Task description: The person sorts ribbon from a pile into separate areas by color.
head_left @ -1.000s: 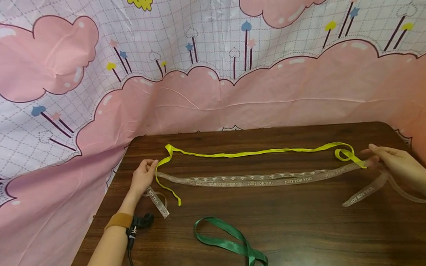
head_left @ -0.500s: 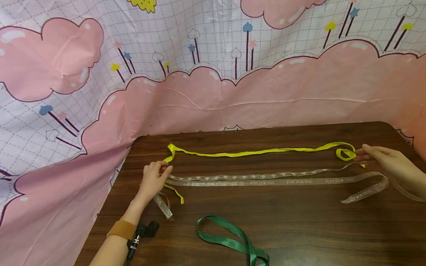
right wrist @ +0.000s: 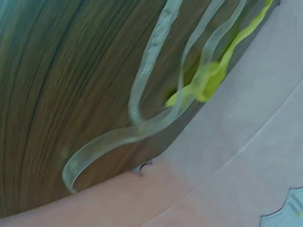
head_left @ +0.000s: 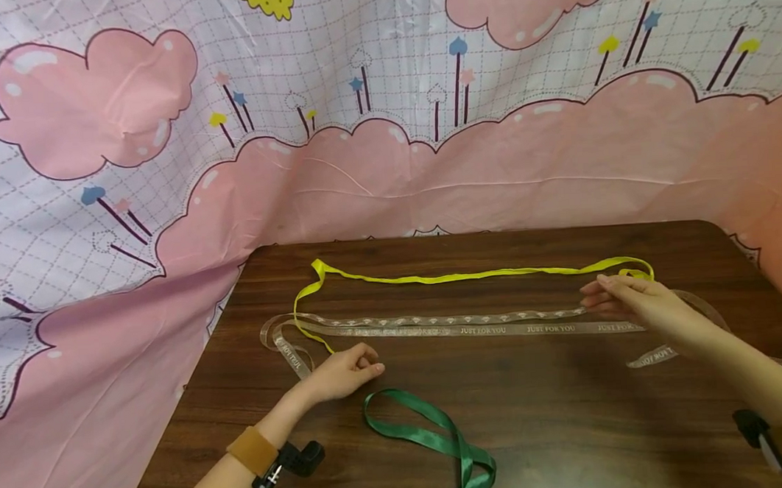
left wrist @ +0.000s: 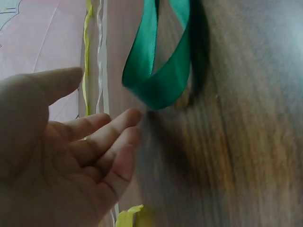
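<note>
My left hand (head_left: 344, 372) hangs over the table, fingers loosely bent and nothing between them. Just beyond its fingertips lies a looped green satin ribbon (head_left: 465, 461); the left wrist view shows a curl of this green ribbon (left wrist: 163, 94) close ahead of the hand. My right hand (head_left: 622, 298) is over the right end of a sheer ribbon printed "JUST FOR YOU" (head_left: 482, 330), its relaxed fingers holding nothing. Behind the sheer ribbon, a thin yellow ribbon (head_left: 433, 279) stretches across the table, its right end partly hidden by the right hand.
The brown wooden table (head_left: 559, 419) is backed by a pink and white cloud-patterned curtain (head_left: 467, 174). Sheer ribbon tails curl at both ends of the row. Each wrist wears a brown strap (head_left: 252, 452) with a small black camera.
Both hands have let go of the sheer ribbon, which now lies along the table. The left hand has come nearer and right, toward the green ribbon; the right hand has moved left.
</note>
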Motion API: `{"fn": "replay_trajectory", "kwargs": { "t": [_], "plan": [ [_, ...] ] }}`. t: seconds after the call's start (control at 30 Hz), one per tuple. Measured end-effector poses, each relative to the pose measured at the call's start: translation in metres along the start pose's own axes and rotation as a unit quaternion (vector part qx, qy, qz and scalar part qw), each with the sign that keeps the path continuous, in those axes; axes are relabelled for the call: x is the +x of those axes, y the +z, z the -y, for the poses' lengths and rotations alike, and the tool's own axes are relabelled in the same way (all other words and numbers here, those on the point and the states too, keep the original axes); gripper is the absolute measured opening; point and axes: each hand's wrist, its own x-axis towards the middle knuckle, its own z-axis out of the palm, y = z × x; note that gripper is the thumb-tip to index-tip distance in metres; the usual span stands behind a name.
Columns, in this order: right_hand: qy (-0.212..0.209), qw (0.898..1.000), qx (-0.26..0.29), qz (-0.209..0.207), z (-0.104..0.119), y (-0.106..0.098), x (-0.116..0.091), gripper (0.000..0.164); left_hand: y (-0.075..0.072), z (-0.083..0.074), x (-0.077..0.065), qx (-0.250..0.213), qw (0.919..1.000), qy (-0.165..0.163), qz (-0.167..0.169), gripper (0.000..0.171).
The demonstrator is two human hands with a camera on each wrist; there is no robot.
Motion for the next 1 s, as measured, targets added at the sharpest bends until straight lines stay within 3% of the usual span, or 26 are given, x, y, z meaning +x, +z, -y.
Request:
{"fn": "replay_trajectory", "kwargs": {
  "t": [0.23,0.37,0.57,0.73,0.83,1.0],
  "plan": [
    [0.014,0.999,0.021,0.020,0.015,0.036,0.007,0.050,0.011,-0.003,-0.005,-0.002,0.9973,-0.003,0.074,0.047],
    [0.014,0.999,0.005,0.031,0.018,0.050,0.007,0.050,0.017,-0.013,-0.010,0.009,0.9949,0.023,0.098,0.045],
    [0.001,0.998,0.017,0.055,0.021,0.069,0.008,0.048,0.032,-0.042,-0.009,0.025,0.9923,0.105,0.061,0.038],
    [-0.001,0.995,0.040,0.093,0.024,0.091,0.009,0.046,0.044,-0.078,-0.007,0.028,0.9821,0.182,0.041,0.038],
    [-0.003,0.992,0.048,0.116,0.026,0.106,0.009,0.045,0.048,-0.097,-0.005,0.019,0.9767,0.212,0.027,0.040],
    [0.009,0.988,0.054,0.144,0.030,0.129,0.008,0.048,0.053,-0.117,0.000,-0.021,0.9723,0.233,0.007,0.045]
  ]
}}
